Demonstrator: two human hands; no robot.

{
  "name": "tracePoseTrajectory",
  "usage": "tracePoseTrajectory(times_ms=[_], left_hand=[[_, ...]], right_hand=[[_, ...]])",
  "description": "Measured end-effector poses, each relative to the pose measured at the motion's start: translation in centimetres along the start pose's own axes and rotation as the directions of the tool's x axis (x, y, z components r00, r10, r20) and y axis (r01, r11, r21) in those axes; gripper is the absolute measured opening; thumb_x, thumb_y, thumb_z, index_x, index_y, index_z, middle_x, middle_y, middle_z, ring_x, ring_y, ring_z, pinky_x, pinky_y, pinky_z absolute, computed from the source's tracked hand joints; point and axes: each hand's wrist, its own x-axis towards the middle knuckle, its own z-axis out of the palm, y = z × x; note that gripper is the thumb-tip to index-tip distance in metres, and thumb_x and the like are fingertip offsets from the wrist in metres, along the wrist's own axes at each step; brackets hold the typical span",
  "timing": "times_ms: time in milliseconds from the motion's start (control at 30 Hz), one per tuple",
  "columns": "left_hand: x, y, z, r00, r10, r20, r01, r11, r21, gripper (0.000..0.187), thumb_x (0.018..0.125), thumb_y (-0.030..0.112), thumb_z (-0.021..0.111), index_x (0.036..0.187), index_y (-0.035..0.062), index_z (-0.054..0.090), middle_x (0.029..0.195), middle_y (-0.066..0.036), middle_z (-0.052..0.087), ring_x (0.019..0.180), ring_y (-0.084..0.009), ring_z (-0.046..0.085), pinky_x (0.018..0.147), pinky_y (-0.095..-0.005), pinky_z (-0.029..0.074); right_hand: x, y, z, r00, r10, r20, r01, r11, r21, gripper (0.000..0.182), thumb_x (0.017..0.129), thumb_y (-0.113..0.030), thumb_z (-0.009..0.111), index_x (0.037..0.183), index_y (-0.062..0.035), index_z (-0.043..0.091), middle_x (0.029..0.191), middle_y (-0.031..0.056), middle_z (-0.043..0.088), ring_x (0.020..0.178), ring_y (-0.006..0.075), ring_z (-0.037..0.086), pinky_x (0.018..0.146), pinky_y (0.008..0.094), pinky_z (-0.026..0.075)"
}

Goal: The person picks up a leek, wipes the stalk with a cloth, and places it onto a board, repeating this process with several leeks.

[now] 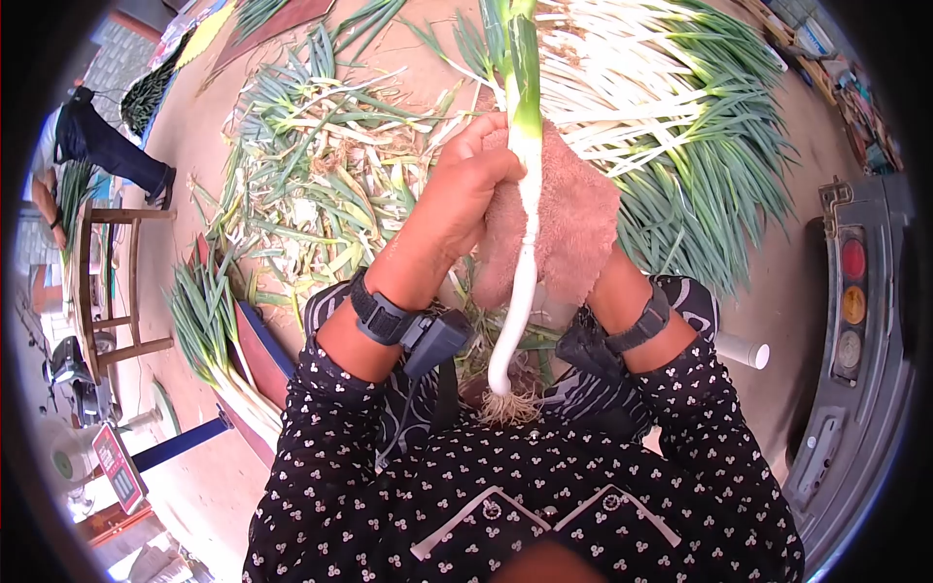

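Note:
My left hand [455, 199] is closed round a long leek-like scallion [522, 272], thumb across the stalk where green turns to white. The stalk hangs upright in front of me, its white end curving toward my chest and ending in a tuft of roots [507, 408]. Behind the stalk, a pinkish-brown cloth [578, 199] lies over my right hand [604, 277]. The cloth hides my right fingers, though the hand appears to hold it against the stalk. Both wrists wear dark straps.
Peeled scallions lie in a large pile [671, 146] at right. Stripped leaves [321, 185] cover the ground at left, near a scallion bundle [209, 330]. A wooden stool frame [131, 282], a red scale display [119, 466], a person [107, 146] and a vehicle's rear [865, 379] flank the area.

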Motion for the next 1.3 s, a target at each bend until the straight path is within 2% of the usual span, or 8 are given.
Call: tracePoseTrajectory(times_ms=[100,233,367,500,767,1100,1200,1300], left_hand=[[0.1,1.2,-0.4,0.998,0.059,-0.024,-0.05,0.959,0.28,0.033,0.078,0.002,0.053,0.111,-0.0019,0.053,0.093,-0.008,0.061,0.083,-0.0123,0.058,0.076,-0.0241,0.046],[0.8,2.5,-2.1,0.875,0.458,-0.158,-0.311,0.781,0.541,0.019,0.085,0.006,0.05,0.096,-0.0033,0.062,0.08,-0.005,0.062,0.073,-0.0093,0.056,0.069,-0.0215,0.045],[0.1,2.8,-1.6,0.929,0.345,-0.133,-0.277,0.886,0.371,0.016,0.086,0.011,0.054,0.09,-0.002,0.063,0.071,-0.003,0.059,0.061,-0.0085,0.054,0.06,-0.0206,0.046],[-0.4,2.6,-0.9,0.954,0.279,-0.108,-0.2,0.863,0.463,0.014,0.085,0.011,0.058,0.087,-0.0018,0.061,0.063,-0.001,0.054,0.058,-0.0093,0.051,0.055,-0.0207,0.04],[-0.1,1.4,-0.1,0.939,0.341,-0.041,-0.266,0.799,0.539,0.015,0.078,0.004,0.063,0.09,0.0011,0.055,0.075,0.002,0.048,0.06,-0.0014,0.047,0.05,-0.0158,0.037],[0.0,1.2,-0.8,0.963,0.27,0.002,-0.214,0.759,0.615,0.016,0.074,-0.002,0.06,0.086,0.0046,0.051,0.073,0.008,0.038,0.064,0.001,0.042,0.057,-0.0142,0.034],[0.0,1.1,-0.4,0.959,0.283,0.011,-0.25,0.827,0.504,0.014,0.072,-0.002,0.061,0.083,0.0019,0.052,0.068,0.007,0.04,0.055,0.0016,0.036,0.047,-0.0151,0.031],[-0.1,1.0,-0.3,0.955,0.297,0.019,-0.253,0.777,0.577,0.014,0.073,-0.001,0.06,0.084,0.0013,0.052,0.069,0.007,0.043,0.056,0.0019,0.039,0.048,-0.0147,0.031]], right_hand=[[0.5,0.3,-0.3,0.998,-0.024,0.053,0.025,0.999,-0.02,0.018,0.073,-0.012,0.056,0.088,-0.0035,0.05,0.075,0.0092,0.051,0.073,0.0206,0.054,0.059,0.0287,0.045],[1.3,0.0,-0.7,0.987,-0.059,0.148,0.074,0.992,-0.099,0.018,0.073,-0.012,0.056,0.087,-0.0036,0.051,0.075,0.0093,0.051,0.073,0.0208,0.054,0.059,0.0288,0.045],[1.5,-0.3,-1.1,0.991,-0.009,0.13,0.063,0.908,-0.413,0.018,0.073,-0.015,0.057,0.086,-0.0043,0.051,0.075,0.0098,0.051,0.074,0.0219,0.054,0.06,0.03,0.045],[1.8,0.5,-0.7,0.99,-0.038,0.134,0.09,0.908,-0.409,0.018,0.073,-0.016,0.057,0.087,-0.0051,0.052,0.076,0.0091,0.051,0.074,0.0229,0.054,0.062,0.0317,0.045],[0.8,1.0,-0.4,1.0,-0.003,0.015,0.004,0.997,-0.083,0.019,0.074,-0.015,0.058,0.088,-0.0053,0.051,0.077,0.0078,0.051,0.075,0.0218,0.054,0.063,0.0309,0.045],[-0.2,0.9,-0.4,0.999,0.049,0.018,-0.049,0.999,0.009,0.024,0.073,-0.016,0.06,0.092,-0.0051,0.05,0.079,0.007,0.053,0.076,0.0207,0.055,0.064,0.0296,0.046],[-0.2,0.9,-0.4,0.998,0.059,0.023,-0.06,0.998,0.024,0.026,0.073,-0.016,0.061,0.093,-0.005,0.049,0.08,0.0067,0.053,0.077,0.0204,0.055,0.064,0.0293,0.046],[-0.2,1.0,-0.5,0.997,0.069,0.028,-0.07,0.997,0.042,0.027,0.073,-0.016,0.061,0.094,-0.005,0.049,0.081,0.0065,0.054,0.077,0.0201,0.055,0.064,0.0289,0.046]])
